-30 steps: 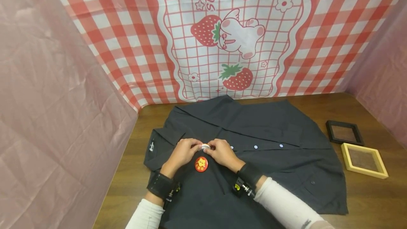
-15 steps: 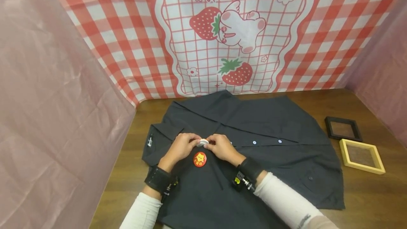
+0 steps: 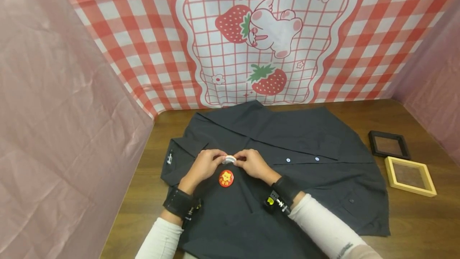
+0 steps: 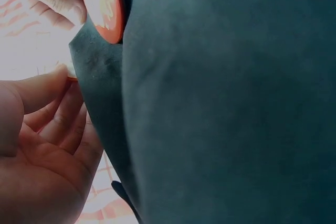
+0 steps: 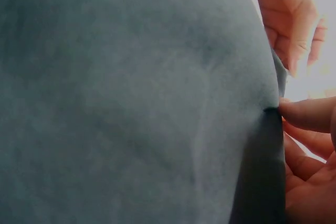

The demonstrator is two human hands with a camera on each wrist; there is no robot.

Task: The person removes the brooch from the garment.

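Two hands meet just below the middle of my head view, and the coming move, as I judge it, turns on the white disc (image 3: 230, 159) between their fingertips. It lies to the right of the left hand (image 3: 206, 166) in the frame and to the left of the right hand (image 3: 254, 166); I can't call either one nearer, and its longer visible side runs across the frame from one to the other. The left hand pinches it: at the left of that wrist's view, the thumb presses on a pale bit with an orange edge. The right hand pinches a raised fold of the dark shirt (image 3: 323, 211), at the right of its own wrist view; whether it grips the disc too, I can't tell. The red badge (image 3: 226, 178) sits on the shirt, just below the disc in the head view. I take the disc for the back of another badge, so I'd line it up sideways with that fold, steering from the left.
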